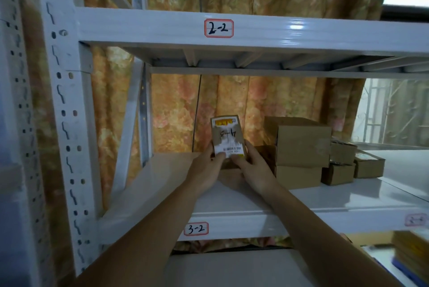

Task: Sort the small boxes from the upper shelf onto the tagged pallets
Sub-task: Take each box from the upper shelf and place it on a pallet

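up close, at about nine o'clock in the view, a white perforated rack upright rises past two beams, the upper beam carrying a red-edged tag reading 2-2 near twelve o'clock and the lower beam a tag reading 3-2 near six o'clock. between them lies the white shelf, backed by a flowered orange curtain. both bare arms reach up from the bottom edge to the centre, where the left hand and the right hand together grip a small box, held tilted up above the shelf with its labelled face toward the camera; the left thumb curls over the lower left corner and the right fingers wrap the lower right side. its white label shows a barcode, a yellow strip at the top and a handwritten mark that looks like 4-3 upside down, though blur makes that unsure. at about three o'clock of the held box, a stack of brown cardboard boxes rests on the same shelf, with smaller boxes just beside it further right. at five o'clock, another tag on the lower beam is too blurred to read.
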Available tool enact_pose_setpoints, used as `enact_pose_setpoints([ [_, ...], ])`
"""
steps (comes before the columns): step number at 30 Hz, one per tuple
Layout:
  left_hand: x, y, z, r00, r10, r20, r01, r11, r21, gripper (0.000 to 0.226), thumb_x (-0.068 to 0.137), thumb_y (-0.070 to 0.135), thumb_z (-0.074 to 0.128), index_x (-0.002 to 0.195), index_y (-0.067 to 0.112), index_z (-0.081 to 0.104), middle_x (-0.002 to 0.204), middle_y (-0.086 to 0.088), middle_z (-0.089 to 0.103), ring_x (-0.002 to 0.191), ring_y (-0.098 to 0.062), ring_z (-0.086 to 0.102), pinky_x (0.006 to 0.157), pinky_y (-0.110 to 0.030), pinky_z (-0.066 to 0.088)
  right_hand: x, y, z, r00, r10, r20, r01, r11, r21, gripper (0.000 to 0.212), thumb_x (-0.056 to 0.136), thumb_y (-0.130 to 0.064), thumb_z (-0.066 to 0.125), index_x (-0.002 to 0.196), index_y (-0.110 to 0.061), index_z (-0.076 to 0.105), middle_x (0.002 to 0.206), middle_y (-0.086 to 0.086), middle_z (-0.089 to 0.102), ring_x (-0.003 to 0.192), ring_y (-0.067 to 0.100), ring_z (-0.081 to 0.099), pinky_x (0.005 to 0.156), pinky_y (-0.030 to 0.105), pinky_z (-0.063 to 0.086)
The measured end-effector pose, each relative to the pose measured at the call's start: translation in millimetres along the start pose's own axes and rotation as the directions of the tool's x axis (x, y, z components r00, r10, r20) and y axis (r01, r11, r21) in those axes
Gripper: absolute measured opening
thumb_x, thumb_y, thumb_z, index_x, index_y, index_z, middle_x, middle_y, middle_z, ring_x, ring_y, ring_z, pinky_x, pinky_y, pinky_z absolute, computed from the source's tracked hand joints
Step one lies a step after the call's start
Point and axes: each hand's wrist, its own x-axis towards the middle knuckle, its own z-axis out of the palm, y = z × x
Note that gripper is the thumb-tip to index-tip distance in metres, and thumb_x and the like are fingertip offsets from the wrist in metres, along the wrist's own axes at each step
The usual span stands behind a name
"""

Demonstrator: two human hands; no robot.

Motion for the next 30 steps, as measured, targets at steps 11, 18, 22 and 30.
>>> enact_pose_setpoints([
  [11,-35.8,17.5,0.2,0.916,0.386,-0.109,-0.401,0.880,-0.254,0.071,0.086,0.016,0.048,0.148,0.048,0.037,0.139,0.018,0.059,0.124,-0.001,0.058,0.101,-0.029,0.052,-39.8,-30.7,12.8,0.944,-0.205,-0.260,0.239,0.965,0.107,0.064,0.098,-0.047,0.060,0.155,-0.031,0.035,0.135,-0.017,0.063,0.119,-0.003,0.062,0.104,0.035,0.052],
  [18,-56.7,23.5,17.1,0.914,0.401,-0.055,-0.389,0.834,-0.391,0.063,0.103,0.045,0.050,0.160,0.029,0.030,0.131,0.020,0.067,0.118,-0.002,0.066,0.098,-0.025,0.055,-82.6,-39.7,8.8,0.879,-0.288,-0.380,0.325,0.945,0.033,0.061,0.103,-0.030,0.061,0.157,-0.028,0.034,0.143,-0.009,0.061,0.128,0.012,0.061,0.104,0.049,0.053],
  [22,-85.5,38.3,46.6,0.884,0.465,-0.045,-0.437,0.789,-0.431,0.057,0.105,0.039,0.050,0.158,0.026,0.034,0.128,0.027,0.066,0.117,0.001,0.065,0.097,-0.018,0.051,-116.7,-36.0,-13.3,0.851,-0.242,-0.465,0.288,0.957,0.028,0.059,0.104,-0.032,0.059,0.157,-0.029,0.035,0.145,-0.008,0.059,0.133,0.014,0.057,0.110,0.051,0.048],
  [30,-164.9,64.8,166.6,0.888,0.458,-0.037,-0.400,0.732,-0.552,0.055,0.103,0.037,0.053,0.155,0.024,0.040,0.131,0.019,0.067,0.121,-0.007,0.065,0.100,-0.032,0.054,-222.8,-12.0,-99.4,0.771,-0.202,-0.603,0.142,0.979,-0.146,0.060,0.098,-0.044,0.057,0.154,-0.028,0.043,0.133,-0.016,0.067,0.123,0.003,0.063,0.103,0.033,0.053],
])
